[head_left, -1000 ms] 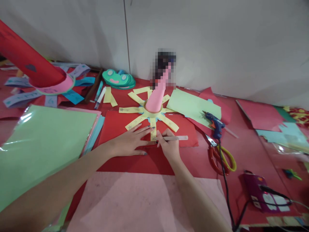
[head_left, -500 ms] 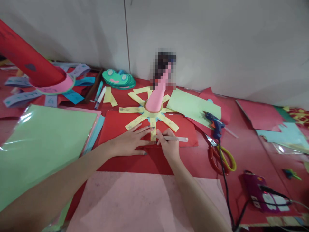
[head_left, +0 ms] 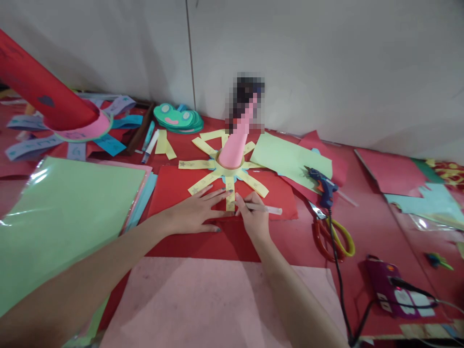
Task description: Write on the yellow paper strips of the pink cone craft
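My left hand (head_left: pixel 194 212) lies flat with fingers spread on red card (head_left: pixel 279 191), its fingertips at the near yellow paper strip (head_left: pixel 230 186). In my right hand (head_left: pixel 255 220) is a pale-barrelled pen (head_left: pixel 268 209), pinched with its tip at the low end of that strip. Several yellow strips, some with drawn stars and letters, fan out from a yellow ring around the foot of a pink paper cone (head_left: pixel 234 147). Blue scalloped paper shows beneath the ring. The cone's upper part is blurred by pixels.
To the right lie a blue glue gun (head_left: pixel 326 188), scissors (head_left: pixel 331 239) with red and yellow handles, and a purple power strip (head_left: pixel 389 285) with cables. Green sheets (head_left: pixel 79 208), a red paper tube (head_left: pixel 47 87) and frog-face cutouts (head_left: pixel 177 118) are on the left. Pink paper (head_left: pixel 203 299) lies in front.
The right hand and pen have shifted only very slightly at the strip's low end. The left hand stays in place.
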Demonstrator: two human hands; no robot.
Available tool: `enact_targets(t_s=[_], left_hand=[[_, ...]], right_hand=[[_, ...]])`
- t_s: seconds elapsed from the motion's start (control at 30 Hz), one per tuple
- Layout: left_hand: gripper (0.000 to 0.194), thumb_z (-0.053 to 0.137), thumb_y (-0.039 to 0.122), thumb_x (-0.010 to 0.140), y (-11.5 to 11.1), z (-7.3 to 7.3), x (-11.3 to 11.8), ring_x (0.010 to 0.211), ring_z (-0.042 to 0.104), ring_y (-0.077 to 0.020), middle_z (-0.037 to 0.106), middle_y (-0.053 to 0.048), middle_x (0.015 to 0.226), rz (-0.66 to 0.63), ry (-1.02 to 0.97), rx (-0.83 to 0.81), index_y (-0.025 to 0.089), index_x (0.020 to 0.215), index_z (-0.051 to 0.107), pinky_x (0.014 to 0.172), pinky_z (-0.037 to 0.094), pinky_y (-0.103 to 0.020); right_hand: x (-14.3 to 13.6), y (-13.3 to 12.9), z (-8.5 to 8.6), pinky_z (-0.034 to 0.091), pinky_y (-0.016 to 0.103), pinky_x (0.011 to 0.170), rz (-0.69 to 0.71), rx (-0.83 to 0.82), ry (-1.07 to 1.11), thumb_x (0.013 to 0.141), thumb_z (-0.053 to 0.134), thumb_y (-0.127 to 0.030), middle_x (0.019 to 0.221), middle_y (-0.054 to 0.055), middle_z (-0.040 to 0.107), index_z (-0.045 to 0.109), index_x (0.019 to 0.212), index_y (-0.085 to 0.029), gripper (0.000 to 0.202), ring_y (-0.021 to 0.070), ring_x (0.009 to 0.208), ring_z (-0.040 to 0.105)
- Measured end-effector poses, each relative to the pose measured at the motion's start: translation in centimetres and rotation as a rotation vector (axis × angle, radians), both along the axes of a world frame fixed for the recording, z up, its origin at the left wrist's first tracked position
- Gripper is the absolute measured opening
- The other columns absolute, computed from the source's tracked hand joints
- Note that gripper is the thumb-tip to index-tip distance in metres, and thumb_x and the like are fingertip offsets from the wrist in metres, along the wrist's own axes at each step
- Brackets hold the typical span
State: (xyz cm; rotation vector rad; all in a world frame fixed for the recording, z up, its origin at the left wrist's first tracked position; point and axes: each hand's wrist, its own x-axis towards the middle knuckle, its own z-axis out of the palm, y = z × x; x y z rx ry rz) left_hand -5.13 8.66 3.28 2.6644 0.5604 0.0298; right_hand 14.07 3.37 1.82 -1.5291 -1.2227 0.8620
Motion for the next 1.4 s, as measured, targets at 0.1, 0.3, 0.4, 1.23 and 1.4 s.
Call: enact_targets(t_s=[0.1, 0.3, 0.4, 1.23, 1.4], left_hand=[[0.049, 0.053, 0.047, 0.092, -0.01, -0.05, -0.01, 0.145, 0.013, -0.0284, 0.014, -0.001, 0.159, 0.003, 0.000, 0.004, 0.041, 0.139, 0.041, 0.116, 0.010, -0.048], [0.048, 0.053, 0.047, 0.092, 0.01, -0.08, 0.01, 0.145, 0.014, -0.0288, 0.015, -0.001, 0.159, 0.001, -0.003, 0.013, 0.041, 0.139, 0.043, 0.116, 0.011, -0.048], [0.048, 0.053, 0.046, 0.092, 0.02, 0.03, 0.05, 0.145, 0.015, -0.0293, 0.016, -0.002, 0.158, 0.000, 0.002, 0.019, 0.039, 0.138, 0.044, 0.115, 0.012, -0.048], [0.047, 0.055, 0.046, 0.091, 0.03, 0.22, 0.11, 0.145, 0.013, -0.0297, 0.016, -0.003, 0.158, 0.000, 0.015, -0.002, 0.040, 0.137, 0.045, 0.116, 0.010, -0.049], [0.047, 0.056, 0.044, 0.091, 0.02, 0.34, 0.18, 0.145, 0.014, -0.0295, 0.019, -0.003, 0.158, 0.004, 0.023, -0.009, 0.039, 0.137, 0.046, 0.116, 0.009, -0.048]], right_hand=[[0.10, -0.01, -0.11, 0.043, 0.025, 0.052, 0.012, -0.007, -0.002, 0.086, 0.057, -0.046, 0.047, -0.006, 0.052, 0.039, 0.062, -0.024, 0.036, 0.0127, 0.048, 0.054], [0.22, -0.06, -0.10, 0.043, 0.025, 0.051, 0.024, -0.007, -0.014, 0.087, 0.053, -0.046, 0.045, -0.007, 0.051, 0.038, 0.062, -0.025, 0.037, 0.0131, 0.047, 0.056], [0.26, -0.08, -0.11, 0.043, 0.025, 0.051, 0.029, -0.010, -0.019, 0.088, 0.053, -0.046, 0.045, -0.007, 0.051, 0.038, 0.062, -0.025, 0.036, 0.0130, 0.046, 0.055], [0.21, -0.09, 0.32, 0.044, 0.024, 0.050, 0.031, 0.005, 0.039, 0.087, 0.055, -0.044, 0.044, -0.008, 0.047, 0.038, 0.062, -0.024, 0.036, 0.0114, 0.044, 0.051], [0.23, -0.11, 0.38, 0.044, 0.024, 0.051, 0.026, 0.007, 0.038, 0.086, 0.056, -0.047, 0.045, -0.007, 0.050, 0.038, 0.062, -0.024, 0.038, 0.0117, 0.045, 0.053]])
